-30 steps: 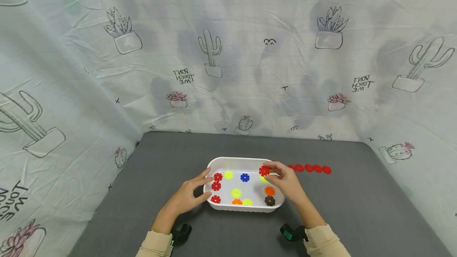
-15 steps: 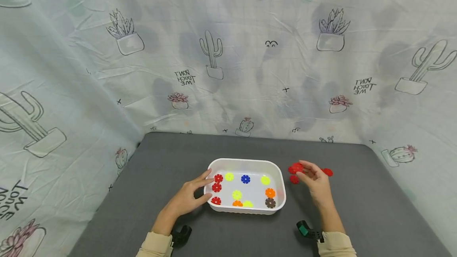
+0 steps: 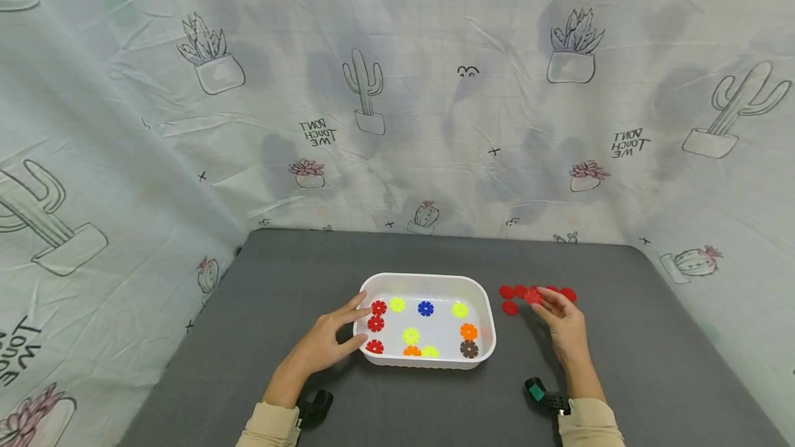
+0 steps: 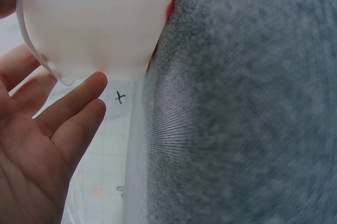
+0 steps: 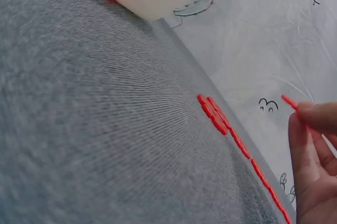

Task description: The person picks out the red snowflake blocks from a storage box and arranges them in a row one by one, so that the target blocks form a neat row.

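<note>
Here, right hand (image 3: 562, 323) raised just above the grey table (image 3: 652, 364), thumb and fingertips pinched on a red disc (image 3: 533, 296); in the right wrist view, that disc (image 5: 289, 102) seen edge-on at the fingertips (image 5: 310, 116), clear of the cloth; directly beneath and to either side of the pinch, a row of red discs (image 3: 568, 294) flat on the table, one separate red disc (image 3: 509, 308) just nearer than the row's inner end; well off to the inner side of this grip, the white tray (image 3: 428, 279).

Left hand (image 3: 329, 340) against the tray's near-left corner, fingers straight and relaxed, fingertips and thumb touching the tray's outer wall, nothing gripped; in the left wrist view, fingers (image 4: 68, 108) spread flat beside the tray (image 4: 95, 19); just past the fingertips, inside the tray, three red discs (image 3: 375, 323) in a column; farther in, yellow discs (image 3: 410, 335), a blue disc (image 3: 425, 308), orange discs (image 3: 468, 331) and a dark brown disc (image 3: 468, 349).
</note>
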Tool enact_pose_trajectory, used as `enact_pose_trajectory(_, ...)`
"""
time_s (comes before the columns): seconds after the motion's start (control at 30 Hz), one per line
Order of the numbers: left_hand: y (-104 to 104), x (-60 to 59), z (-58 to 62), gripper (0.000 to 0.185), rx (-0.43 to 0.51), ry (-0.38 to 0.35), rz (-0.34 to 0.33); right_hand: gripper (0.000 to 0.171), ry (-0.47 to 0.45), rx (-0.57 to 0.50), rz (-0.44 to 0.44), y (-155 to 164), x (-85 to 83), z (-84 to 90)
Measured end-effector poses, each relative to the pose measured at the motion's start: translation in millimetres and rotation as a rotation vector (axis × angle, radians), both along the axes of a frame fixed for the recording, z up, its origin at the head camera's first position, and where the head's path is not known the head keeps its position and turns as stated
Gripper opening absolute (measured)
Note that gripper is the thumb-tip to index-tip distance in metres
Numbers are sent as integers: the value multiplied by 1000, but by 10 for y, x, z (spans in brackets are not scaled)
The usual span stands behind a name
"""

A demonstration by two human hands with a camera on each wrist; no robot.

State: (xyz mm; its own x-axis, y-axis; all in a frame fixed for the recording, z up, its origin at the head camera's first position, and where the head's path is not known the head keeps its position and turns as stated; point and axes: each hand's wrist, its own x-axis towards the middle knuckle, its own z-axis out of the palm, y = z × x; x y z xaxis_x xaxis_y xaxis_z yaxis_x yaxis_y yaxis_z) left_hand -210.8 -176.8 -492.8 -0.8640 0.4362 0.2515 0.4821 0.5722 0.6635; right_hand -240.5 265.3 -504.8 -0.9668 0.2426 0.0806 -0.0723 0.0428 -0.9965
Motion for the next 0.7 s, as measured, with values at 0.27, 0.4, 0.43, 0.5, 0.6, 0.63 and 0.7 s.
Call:
enact_pose_trajectory(0.27, 9, 13, 19, 50, 9, 2, -5, 47, -58, 172, -56, 47, -29, -122)
enact_pose_trajectory(0.4, 11, 7, 20, 50, 10, -1, -1, 41, -35, 328, -47, 57, -45, -182)
enact_pose_trajectory(0.43, 11, 5, 19, 50, 10, -6, 2, 40, -29, 368, -43, 58, -48, -191)
enact_pose_trajectory(0.5, 10, 2, 16, 50, 9, -8, 3, 38, -14, 440, -41, 57, -53, -201)
enact_pose_trajectory(0.6, 8, 3, 10, 50, 8, -10, 3, 36, -11, 501, -41, 53, -59, -205)
enact_pose_trajectory(0.63, 8, 4, 8, 50, 10, -12, 3, 36, -14, 516, -42, 51, -60, -206)
enact_pose_trajectory(0.7, 5, 6, 1, 50, 10, -12, 4, 36, -21, 548, -48, 48, -61, -208)
